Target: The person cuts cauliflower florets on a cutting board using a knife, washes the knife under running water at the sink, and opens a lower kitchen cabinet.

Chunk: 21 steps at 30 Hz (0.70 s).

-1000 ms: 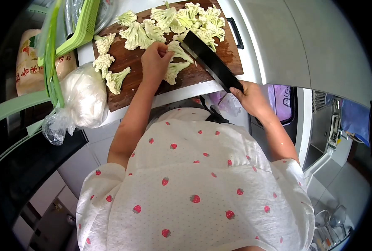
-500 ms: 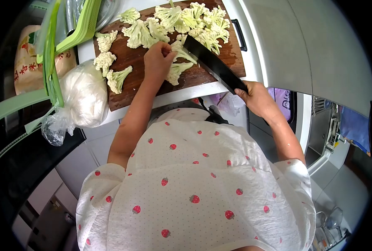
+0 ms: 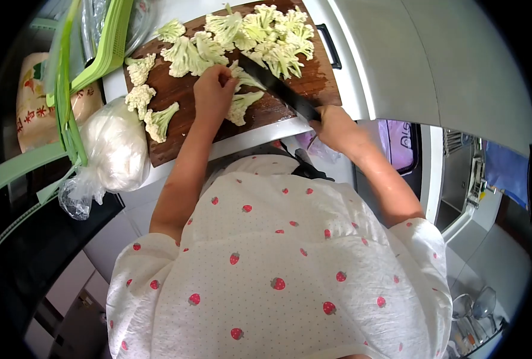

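My right hand (image 3: 340, 130) grips the handle of a black kitchen knife (image 3: 281, 88), its blade slanting up and left across the cutting board. Close to the blade's tip, my left hand (image 3: 214, 94) has its fingers curled in a pinch on the edge of a cauliflower floret (image 3: 242, 76); the fingertips are partly hidden. Just below that piece lies another cauliflower floret (image 3: 242, 108). Several cut florets (image 3: 272, 36) are heaped along the far side of the wooden cutting board (image 3: 185, 128), and a few more (image 3: 140, 99) rest by its left edge.
Left of the board sits a knotted clear plastic bag with white contents (image 3: 117, 143). Beyond it are a light green basket (image 3: 111, 39), long green stalks (image 3: 65, 90) and a printed sack (image 3: 29, 119). A black handle (image 3: 329, 46) shows at the board's right.
The knife and my right hand have moved left, bringing the blade closer to my left hand. The blade now looks narrower. The whole view has shifted slightly.
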Each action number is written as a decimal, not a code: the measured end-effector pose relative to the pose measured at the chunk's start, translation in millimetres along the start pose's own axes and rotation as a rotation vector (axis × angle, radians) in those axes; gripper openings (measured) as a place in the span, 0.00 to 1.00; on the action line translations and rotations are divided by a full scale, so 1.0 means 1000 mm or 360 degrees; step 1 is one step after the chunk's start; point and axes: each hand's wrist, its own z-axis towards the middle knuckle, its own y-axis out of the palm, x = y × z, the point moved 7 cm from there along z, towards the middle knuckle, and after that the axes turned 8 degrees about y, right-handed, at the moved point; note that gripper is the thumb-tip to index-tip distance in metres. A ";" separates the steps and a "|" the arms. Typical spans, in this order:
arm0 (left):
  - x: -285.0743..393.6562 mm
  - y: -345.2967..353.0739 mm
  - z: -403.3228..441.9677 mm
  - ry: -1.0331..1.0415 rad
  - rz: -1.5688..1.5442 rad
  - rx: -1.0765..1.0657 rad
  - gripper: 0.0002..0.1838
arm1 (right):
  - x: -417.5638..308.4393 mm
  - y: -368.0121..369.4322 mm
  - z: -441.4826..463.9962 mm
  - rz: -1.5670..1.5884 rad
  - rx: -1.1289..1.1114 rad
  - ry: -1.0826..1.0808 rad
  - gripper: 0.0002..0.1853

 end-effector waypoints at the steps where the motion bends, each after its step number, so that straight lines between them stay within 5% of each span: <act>1: 0.000 -0.001 0.000 -0.0025 0.0059 -0.0022 0.09 | 0.000 0.002 -0.001 0.0005 0.0015 0.0007 0.11; 15: -0.004 0.004 0.009 -0.0053 0.0128 0.0000 0.09 | 0.020 -0.010 -0.021 0.0421 0.0187 -0.0160 0.12; 21: -0.001 0.005 0.007 -0.0011 0.0024 -0.0012 0.13 | 0.028 -0.007 -0.026 0.0154 0.0079 -0.0103 0.12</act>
